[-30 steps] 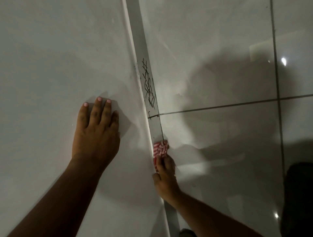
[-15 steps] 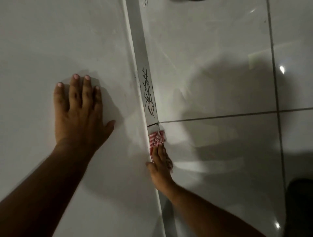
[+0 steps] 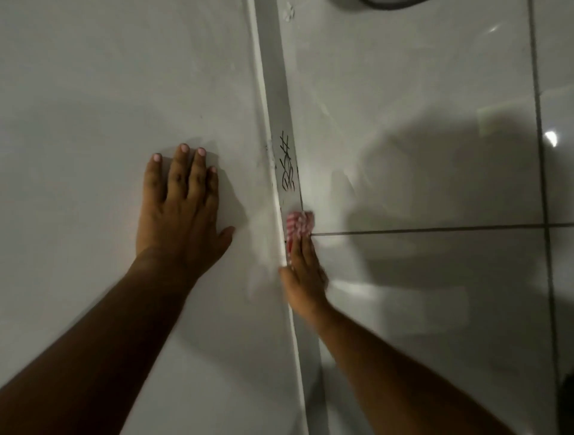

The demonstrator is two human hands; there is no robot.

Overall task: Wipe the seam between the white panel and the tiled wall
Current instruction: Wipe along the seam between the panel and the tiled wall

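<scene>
A white panel (image 3: 108, 108) fills the left; a glossy tiled wall (image 3: 419, 93) fills the right. Between them runs a narrow grey seam strip (image 3: 275, 77) from the top middle downward. Black scribble marks (image 3: 287, 167) sit on the strip. My right hand (image 3: 306, 273) presses a red-and-white checked cloth (image 3: 298, 225) against the strip, just below the scribble, at the level of a horizontal grout line. The cloth's lower part is hidden under my fingers. My left hand (image 3: 183, 211) lies flat on the panel with fingers spread, a hand's width left of the seam.
Dark grout lines (image 3: 435, 230) cross the tiles, one horizontal, one vertical near the right edge. A dark curved object (image 3: 385, 3) shows at the top edge. A dark shape (image 3: 565, 403) sits at the lower right corner. Shadows of my arms fall on the tiles.
My right hand has slid the cloth up the seam, from below the grout line to level with it, closer to the scribble. My left hand has shifted on the panel and stays flat.
</scene>
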